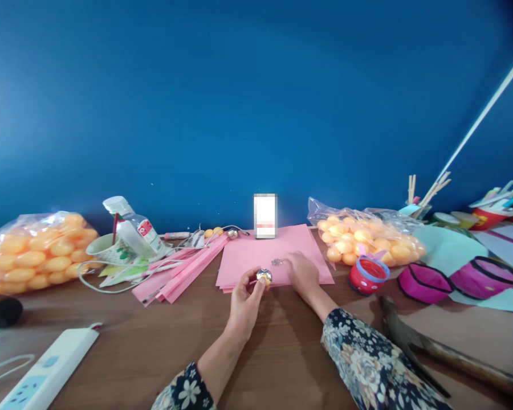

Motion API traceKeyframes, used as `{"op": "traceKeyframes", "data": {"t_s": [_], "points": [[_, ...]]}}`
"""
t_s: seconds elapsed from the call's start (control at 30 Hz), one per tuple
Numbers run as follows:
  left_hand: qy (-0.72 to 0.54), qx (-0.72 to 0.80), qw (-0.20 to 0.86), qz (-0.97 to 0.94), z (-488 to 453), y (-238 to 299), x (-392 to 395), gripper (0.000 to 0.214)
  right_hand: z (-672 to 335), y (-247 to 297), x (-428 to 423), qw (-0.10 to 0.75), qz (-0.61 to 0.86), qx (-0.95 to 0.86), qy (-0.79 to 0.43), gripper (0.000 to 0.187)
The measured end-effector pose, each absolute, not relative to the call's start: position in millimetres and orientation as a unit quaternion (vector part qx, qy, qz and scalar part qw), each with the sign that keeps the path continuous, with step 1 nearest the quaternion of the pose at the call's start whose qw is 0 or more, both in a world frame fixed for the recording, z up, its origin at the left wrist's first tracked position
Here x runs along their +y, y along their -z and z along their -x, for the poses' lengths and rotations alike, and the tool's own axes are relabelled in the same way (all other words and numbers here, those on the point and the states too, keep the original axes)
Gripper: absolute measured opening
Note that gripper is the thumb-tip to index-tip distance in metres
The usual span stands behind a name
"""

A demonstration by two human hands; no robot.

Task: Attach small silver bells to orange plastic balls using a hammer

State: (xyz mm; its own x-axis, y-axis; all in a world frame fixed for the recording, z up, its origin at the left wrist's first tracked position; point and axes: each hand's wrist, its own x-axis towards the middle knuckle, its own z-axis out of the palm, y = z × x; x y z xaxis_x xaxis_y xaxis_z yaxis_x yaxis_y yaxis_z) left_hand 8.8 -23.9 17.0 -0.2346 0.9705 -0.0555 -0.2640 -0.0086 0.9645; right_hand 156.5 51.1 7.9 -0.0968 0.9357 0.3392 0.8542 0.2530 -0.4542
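Note:
My left hand (247, 296) pinches a small yellow ball with a silver cap (264, 277) just above the near edge of a pink paper stack (256, 253). My right hand (302, 272) rests on the pink paper beside it, fingers curled, reaching toward a tiny silver piece (277, 262) lying on the sheet. I cannot tell whether the fingers touch that piece. Both forearms wear dark floral sleeves.
Bags of orange balls sit at the far left (34, 250) and right (363, 233). Pink paper strips (183, 267), a bottle (134, 228), a cup, a red paper lantern (368, 274), magenta lanterns (423, 282), a hammer (431, 341) and a white power strip (47, 370) lie on the wooden table.

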Motion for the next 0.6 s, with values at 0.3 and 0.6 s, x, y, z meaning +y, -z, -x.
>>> {"op": "traceKeyframes", "data": {"t_s": [0.3, 0.6], "points": [[-0.622, 0.489, 0.511, -0.336, -9.6, -20.2, -25.5, 0.044, -159.8, -8.7, 48.3, 0.319, 0.630, -0.705, -0.066, 0.020], [-0.614, 0.494, 0.508, -0.348, -8.9, -18.8, -25.0, 0.044, -161.9, -6.2, 48.0, 0.362, 0.588, -0.716, -0.106, 0.023]]}}
